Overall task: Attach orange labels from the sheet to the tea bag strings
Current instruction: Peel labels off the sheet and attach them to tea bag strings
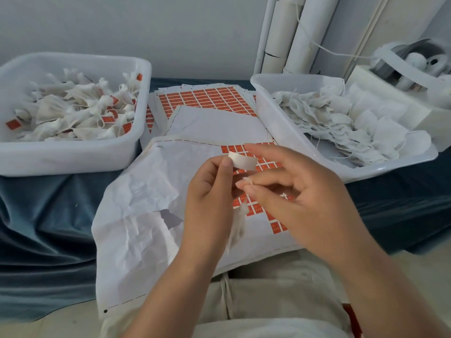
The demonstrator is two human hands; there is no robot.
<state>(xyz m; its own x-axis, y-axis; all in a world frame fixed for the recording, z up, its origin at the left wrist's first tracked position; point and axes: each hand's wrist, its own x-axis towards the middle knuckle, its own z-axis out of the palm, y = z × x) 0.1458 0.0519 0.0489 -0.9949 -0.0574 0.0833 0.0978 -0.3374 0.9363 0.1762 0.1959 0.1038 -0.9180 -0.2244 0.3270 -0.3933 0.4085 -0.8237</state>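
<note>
My left hand point(207, 201) pinches a label point(242, 161) whose white underside faces me, and a blurred tea bag point(238, 228) hangs below that hand. My right hand point(300, 191) pinches a small white bit, apparently the string end point(245, 180), close under the label. Both hands hover over the crumpled label sheet point(151, 191) on my lap, which has orange labels point(275, 225) left along its right side.
A white tub point(73, 154) at the left holds labelled tea bags. Another white tub point(324, 164) at the right holds unlabelled bags. More label sheets point(207, 98) lie between them on a blue cloth point(48, 228). White tubes and a tape dispenser point(402, 69) stand at the back right.
</note>
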